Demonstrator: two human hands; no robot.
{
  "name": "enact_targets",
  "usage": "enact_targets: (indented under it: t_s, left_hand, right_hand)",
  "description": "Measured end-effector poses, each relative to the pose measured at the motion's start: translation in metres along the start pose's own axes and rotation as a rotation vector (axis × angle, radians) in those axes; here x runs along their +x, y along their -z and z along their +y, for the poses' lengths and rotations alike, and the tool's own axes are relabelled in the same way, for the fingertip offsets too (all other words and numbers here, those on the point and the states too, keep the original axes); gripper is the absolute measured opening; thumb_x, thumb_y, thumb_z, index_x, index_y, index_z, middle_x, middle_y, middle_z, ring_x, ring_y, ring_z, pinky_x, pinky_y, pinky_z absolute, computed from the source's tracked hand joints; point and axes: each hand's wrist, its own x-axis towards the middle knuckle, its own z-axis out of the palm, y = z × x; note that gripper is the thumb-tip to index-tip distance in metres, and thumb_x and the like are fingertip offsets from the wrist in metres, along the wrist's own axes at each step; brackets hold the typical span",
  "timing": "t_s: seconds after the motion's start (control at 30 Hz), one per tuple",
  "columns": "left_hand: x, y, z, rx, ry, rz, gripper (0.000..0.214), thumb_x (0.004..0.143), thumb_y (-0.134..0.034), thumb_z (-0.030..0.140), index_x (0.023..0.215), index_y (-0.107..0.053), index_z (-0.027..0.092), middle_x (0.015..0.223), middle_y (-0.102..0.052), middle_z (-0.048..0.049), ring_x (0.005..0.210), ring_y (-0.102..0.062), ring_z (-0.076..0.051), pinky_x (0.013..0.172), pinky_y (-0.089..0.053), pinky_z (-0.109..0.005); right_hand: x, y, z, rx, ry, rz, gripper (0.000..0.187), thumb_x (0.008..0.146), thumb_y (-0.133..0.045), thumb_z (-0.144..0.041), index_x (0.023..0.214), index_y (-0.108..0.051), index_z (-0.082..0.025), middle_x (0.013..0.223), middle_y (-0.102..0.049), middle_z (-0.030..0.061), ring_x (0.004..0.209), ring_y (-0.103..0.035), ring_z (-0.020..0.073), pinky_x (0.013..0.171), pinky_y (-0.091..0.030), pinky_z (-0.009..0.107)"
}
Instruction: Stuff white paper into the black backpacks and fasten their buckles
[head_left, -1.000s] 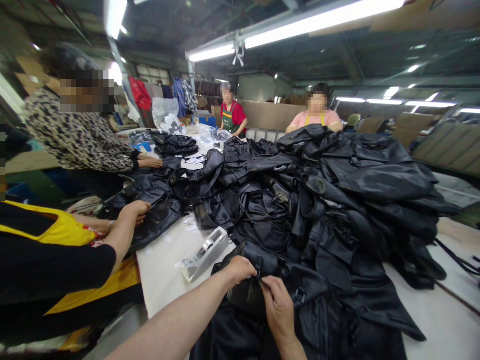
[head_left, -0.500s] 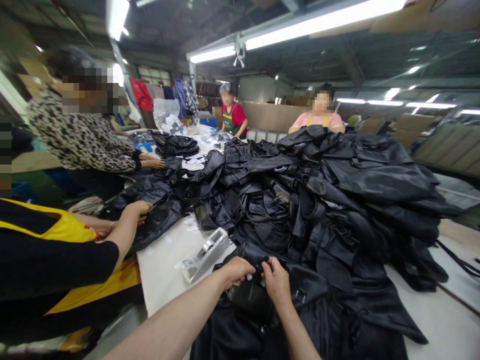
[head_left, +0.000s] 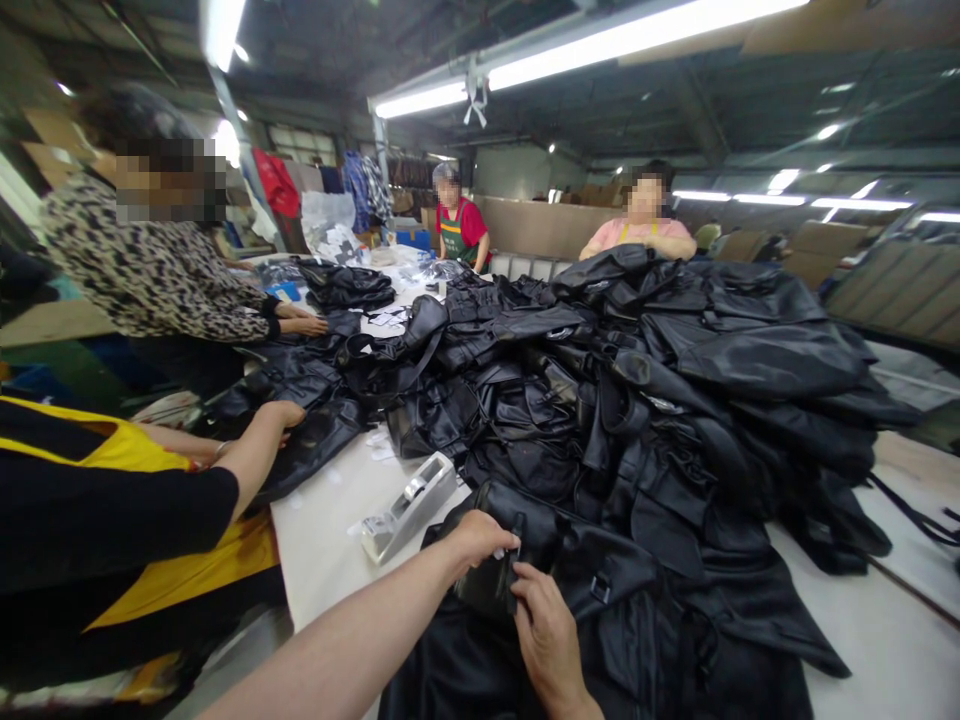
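Our left hand (head_left: 486,540) is nearly closed, pinching a strap (head_left: 519,524) on the bag (head_left: 622,565) before us; our right hand (head_left: 546,620), fingers half curled, touches it nearer us, its grip unclear. Our left forearm slants inward, palm down, and the strap's length points away from us.

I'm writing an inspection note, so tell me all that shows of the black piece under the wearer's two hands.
The black piece looks like soft, slightly glossy leather. It lies spread and creased on the pale table, with a small squarish buckle right of the hands. The left hand seems to pinch a narrow dark strip on it; the right hand touches it just nearer. Beyond is a heap of similar material; the boundary is unclear.
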Motion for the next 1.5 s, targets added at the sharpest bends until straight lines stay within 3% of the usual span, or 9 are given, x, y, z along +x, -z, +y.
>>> enact_targets:
  t_s: [0.27,0.53,0.6,0.77,0.87,0.97,1.1,1.3,1.5]
  left_hand:
    - [-0.006,-0.001,0.013,0.127,0.017,0.076,0.012,0.054,-0.062,0.024,0.056,-0.065,0.013,0.045,-0.051,0.0021,0.044,-0.041,-0.009,0.041,-0.025,-0.021]
    - [-0.005,0.0,0.012,0.109,0.023,0.055,0.009,0.053,-0.062,0.022,0.054,-0.065,0.014,0.046,-0.053,0.0025,0.044,-0.042,-0.009,0.041,-0.026,-0.02]
    - [-0.004,-0.002,0.009,0.081,0.01,0.05,0.008,0.053,-0.063,0.022,0.054,-0.064,0.014,0.046,-0.052,0.0032,0.045,-0.041,-0.008,0.041,-0.027,-0.019]
    - [-0.004,-0.001,-0.004,-0.031,-0.043,0.012,0.016,0.063,-0.055,0.029,0.064,-0.064,0.015,0.049,-0.051,0.0034,0.043,-0.04,-0.008,0.04,-0.027,-0.019]
    - [-0.006,0.001,-0.01,-0.082,-0.07,-0.04,0.021,0.066,-0.052,0.03,0.07,-0.065,0.015,0.048,-0.05,0.0043,0.04,-0.038,-0.007,0.039,-0.026,-0.019]
    - [-0.006,0.0,-0.012,-0.092,-0.112,-0.039,0.017,0.063,-0.056,0.031,0.065,-0.062,0.015,0.048,-0.049,0.005,0.042,-0.037,-0.007,0.042,-0.026,-0.02]
    - [-0.003,-0.008,-0.017,-0.088,-0.184,0.063,0.014,0.059,-0.061,0.026,0.056,-0.056,0.014,0.049,-0.049,0.0054,0.05,-0.041,-0.008,0.05,-0.029,-0.021]
    - [0.0,-0.019,-0.038,-0.107,-0.291,0.111,0.012,0.063,-0.054,0.025,0.066,-0.059,0.014,0.058,-0.052,0.0044,0.058,-0.046,-0.01,0.056,-0.034,-0.021]
    - [-0.003,-0.022,-0.046,-0.112,-0.347,0.141,0.015,0.067,-0.053,0.027,0.07,-0.06,0.014,0.058,-0.051,0.0049,0.059,-0.045,-0.011,0.057,-0.035,-0.021]
  right_hand:
    - [0.0,-0.001,-0.002,-0.155,0.111,0.03,0.026,0.084,-0.034,-0.004,0.092,-0.052,-0.021,0.103,-0.059,0.006,0.093,-0.056,0.0173,0.08,-0.047,0.032]
    - [-0.004,-0.001,0.004,-0.051,0.086,0.092,0.024,0.084,-0.036,-0.008,0.091,-0.054,-0.021,0.103,-0.062,0.0043,0.094,-0.059,0.0154,0.082,-0.046,0.029]
    - [0.004,0.001,0.004,0.034,-0.004,0.13,0.019,0.086,-0.038,-0.015,0.093,-0.055,-0.021,0.1,-0.063,0.0043,0.093,-0.059,0.0152,0.083,-0.046,0.027]
    - [0.054,0.013,0.0,0.233,-0.41,0.102,0.018,0.082,-0.047,-0.035,0.083,-0.057,-0.021,0.08,-0.064,0.0023,0.076,-0.06,0.0168,0.071,-0.044,0.026]
    - [0.083,0.015,0.004,0.287,-0.521,0.074,0.015,0.074,-0.054,-0.036,0.073,-0.054,-0.021,0.067,-0.06,0.0006,0.065,-0.057,0.0171,0.063,-0.042,0.026]
    - [0.097,0.012,0.011,0.344,-0.601,0.058,0.014,0.071,-0.055,-0.035,0.069,-0.052,-0.021,0.055,-0.055,-0.0021,0.054,-0.053,0.0153,0.056,-0.04,0.026]
    - [0.088,0.009,0.009,0.486,-0.714,0.04,0.025,0.07,-0.056,-0.044,0.071,-0.051,-0.02,0.051,-0.051,-0.0039,0.048,-0.048,0.0115,0.047,-0.035,0.021]
    - [0.053,0.004,-0.006,0.7,-0.92,-0.074,0.05,0.067,-0.045,-0.068,0.066,-0.044,-0.019,0.042,-0.042,-0.0062,0.034,-0.031,0.0046,0.036,-0.019,0.018]
    - [0.053,0.005,-0.002,0.748,-1.021,-0.286,0.039,0.067,-0.055,-0.054,0.057,-0.041,-0.019,0.032,-0.035,-0.0079,0.027,-0.024,0.0033,0.032,-0.013,0.016]
